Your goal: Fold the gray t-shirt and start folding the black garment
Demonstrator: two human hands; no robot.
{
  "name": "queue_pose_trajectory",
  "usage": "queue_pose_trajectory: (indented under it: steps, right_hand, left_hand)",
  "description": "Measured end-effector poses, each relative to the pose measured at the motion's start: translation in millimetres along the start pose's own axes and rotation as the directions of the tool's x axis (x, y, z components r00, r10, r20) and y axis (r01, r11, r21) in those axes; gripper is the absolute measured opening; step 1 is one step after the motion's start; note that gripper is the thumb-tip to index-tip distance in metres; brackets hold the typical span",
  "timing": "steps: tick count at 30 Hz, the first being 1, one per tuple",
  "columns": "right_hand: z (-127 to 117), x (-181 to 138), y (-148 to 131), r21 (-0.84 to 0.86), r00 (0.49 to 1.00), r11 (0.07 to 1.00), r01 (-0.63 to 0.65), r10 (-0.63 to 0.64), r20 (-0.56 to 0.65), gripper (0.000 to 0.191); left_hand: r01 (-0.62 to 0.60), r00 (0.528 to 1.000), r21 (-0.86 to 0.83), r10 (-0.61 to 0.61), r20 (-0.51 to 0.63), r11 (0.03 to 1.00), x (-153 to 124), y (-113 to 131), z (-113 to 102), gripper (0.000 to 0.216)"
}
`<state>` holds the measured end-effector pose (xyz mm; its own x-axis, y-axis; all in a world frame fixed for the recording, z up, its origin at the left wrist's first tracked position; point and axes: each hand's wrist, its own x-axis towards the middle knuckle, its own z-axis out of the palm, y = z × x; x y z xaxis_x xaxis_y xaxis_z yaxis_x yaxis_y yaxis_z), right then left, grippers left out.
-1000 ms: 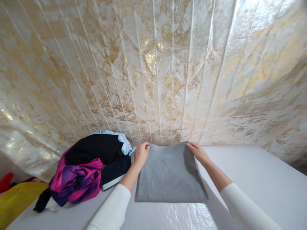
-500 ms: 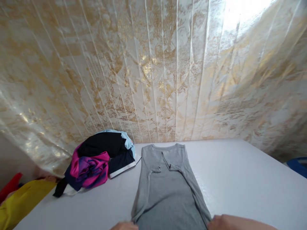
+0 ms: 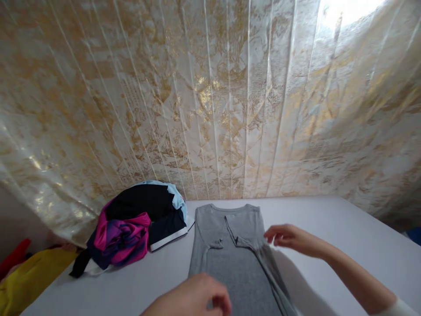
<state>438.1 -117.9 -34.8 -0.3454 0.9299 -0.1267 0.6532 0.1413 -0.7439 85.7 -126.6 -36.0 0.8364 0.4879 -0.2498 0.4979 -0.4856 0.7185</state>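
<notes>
A grey long-sleeved shirt [image 3: 241, 272] lies flat on the white table, its neckline at the far end. Both sleeves are folded inward, and the cuffs rest near the middle of the upper part. My left hand [image 3: 195, 296] is over the lower left side of the shirt, fingers loosely bent with a gap between them and no cloth visible in them. Beside the upper right edge of the shirt hovers my right hand [image 3: 291, 238], fingers apart and holding nothing. The bottom of the shirt runs out of view.
Left of the shirt sits a heap of clothes [image 3: 131, 232] in black, pink, purple and light blue. Yellow cloth [image 3: 36, 272] and red cloth [image 3: 16, 256] lie at the far left. Behind the table [image 3: 342, 245] hangs a gold-patterned curtain [image 3: 210, 109]. Something blue [image 3: 415, 235] shows at the right edge.
Both hands have left the lower sides of the shirt, where they were at the bottom edge. My right hand has moved up and away, and my left has come up over the shirt.
</notes>
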Motion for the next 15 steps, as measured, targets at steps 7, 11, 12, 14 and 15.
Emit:
queue_pose_trajectory:
  steps: [7,11,12,14,15]
  right_hand:
    - [-39,112,93,-0.272,0.879,0.951,-0.144,-0.004,-0.477,0.044]
    - [-34,136,113,-0.294,0.904,0.954,-0.065,-0.069,-0.422,0.042]
    - [-33,140,116,-0.295,0.911,0.955,-0.039,-0.087,-0.403,0.041]
    - [-31,146,119,-0.293,0.923,0.956,0.013,-0.125,-0.365,0.038]
    - [-31,148,119,-0.292,0.928,0.956,0.038,-0.142,-0.344,0.038]
  left_hand:
    - [0.362,0.798,0.305,-0.124,-0.59,0.881,151,-14,-52,0.026]
    - [0.423,0.766,0.296,-0.163,-0.622,0.856,190,-32,-57,0.018]
    - [0.42,0.767,0.294,-0.164,-0.62,0.858,194,-34,-55,0.014]
    - [0.404,0.772,0.283,-0.159,-0.615,0.87,197,-34,-53,0.008]
    - [0.392,0.775,0.272,-0.156,-0.613,0.879,196,-32,-52,0.007]
